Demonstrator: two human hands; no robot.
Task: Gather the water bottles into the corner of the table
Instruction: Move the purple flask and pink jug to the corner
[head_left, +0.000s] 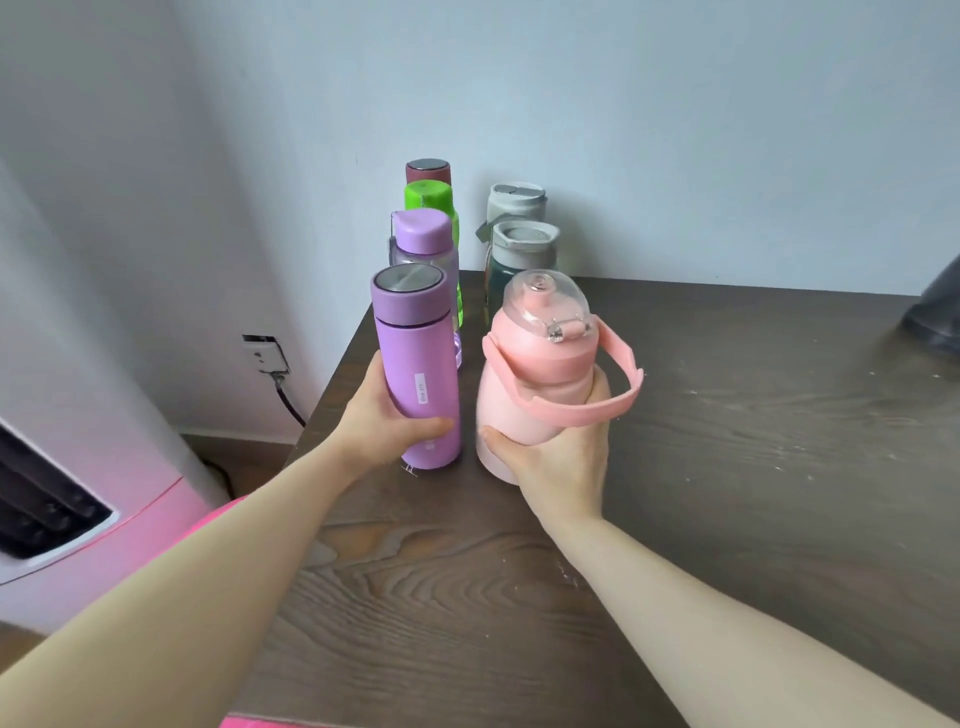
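Observation:
My left hand (382, 415) grips a tall purple flask (415, 358) with a steel-topped lid, upright near the table's left edge. My right hand (558, 452) wraps the lower body of a round pink bottle (530, 379) with a clear dome cap and a pink carry strap. Both stand side by side at the front of two rows of bottles. Behind the flask stand a lilac-capped clear bottle (422, 236), a green-capped bottle (429, 196) and a dark red one (427, 170). Behind the pink bottle stand a teal bottle (522, 249) and a pale grey bottle (517, 200).
The dark wooden table (727, 467) meets the pale wall at the back, with its left edge running beside the bottles. A wall socket with a black cable (267, 356) sits lower left. A pink and white appliance (67, 519) stands left of the table. A dark object (937, 306) lies at the far right.

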